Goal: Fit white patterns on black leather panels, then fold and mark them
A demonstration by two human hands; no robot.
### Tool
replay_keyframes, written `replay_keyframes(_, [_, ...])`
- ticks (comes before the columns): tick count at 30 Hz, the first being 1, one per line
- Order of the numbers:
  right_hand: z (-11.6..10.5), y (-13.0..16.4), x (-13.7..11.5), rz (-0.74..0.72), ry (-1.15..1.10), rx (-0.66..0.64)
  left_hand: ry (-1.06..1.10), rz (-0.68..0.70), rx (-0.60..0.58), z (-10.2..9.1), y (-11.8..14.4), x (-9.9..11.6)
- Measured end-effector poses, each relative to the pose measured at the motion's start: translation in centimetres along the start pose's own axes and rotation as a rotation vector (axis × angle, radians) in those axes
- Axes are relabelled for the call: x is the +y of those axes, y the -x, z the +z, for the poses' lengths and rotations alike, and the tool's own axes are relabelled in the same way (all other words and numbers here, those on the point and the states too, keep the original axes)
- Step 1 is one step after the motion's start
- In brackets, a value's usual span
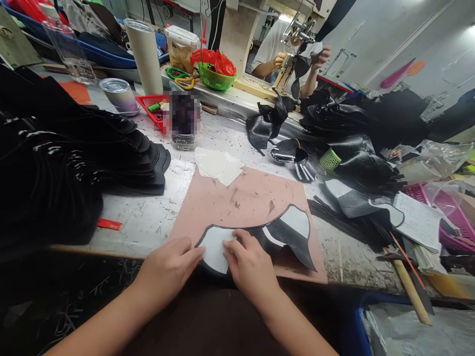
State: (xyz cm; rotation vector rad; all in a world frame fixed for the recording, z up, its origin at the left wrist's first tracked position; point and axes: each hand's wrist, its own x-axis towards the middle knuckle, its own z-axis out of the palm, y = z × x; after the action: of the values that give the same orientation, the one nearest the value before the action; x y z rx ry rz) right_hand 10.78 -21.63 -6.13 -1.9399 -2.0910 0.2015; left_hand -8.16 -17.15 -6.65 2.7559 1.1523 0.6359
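Note:
A black leather shoe upper piece with white backing patches lies across a pinkish work mat. Its left end overhangs the mat's near edge. My left hand grips the left rim of the piece, thumb and fingers closed at its edge. On the pale patch at that end, the bent fingers of my right hand press and pinch the material. The fingers' undersides are hidden. A narrow white strip crosses the black part to the right of my right hand.
Stacked black pieces fill the left side. White paper-like pieces lie beyond the mat. A hammer, a notebook and black leather pieces are at right. Behind the sewing machine sits another person.

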Motion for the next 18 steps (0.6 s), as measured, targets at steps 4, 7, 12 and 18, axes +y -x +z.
replay_keyframes(4, [-0.2, -0.5, -0.3, -0.048, 0.075, -0.107, -0.005, 0.098, 0.016, -0.6, 0.8, -0.6])
replay_keyframes(7, [-0.9, -1.1, -0.8, -0.028, 0.044, -0.175, -0.011, 0.075, -0.05, -1.0, -0.3, -0.3])
replay_keyframes(12, [-4.7, -0.2, 1.2, -0.046, -0.167, -0.269, -0.019, 0.008, -0.096, -2.0, -3.0, -0.6])
replay_keyframes(18, [-6.0, 2.6, 6.8, 0.193, -0.072, -0.11, 0.052, -0.188, -0.092, -2.9, -3.3, -2.1])
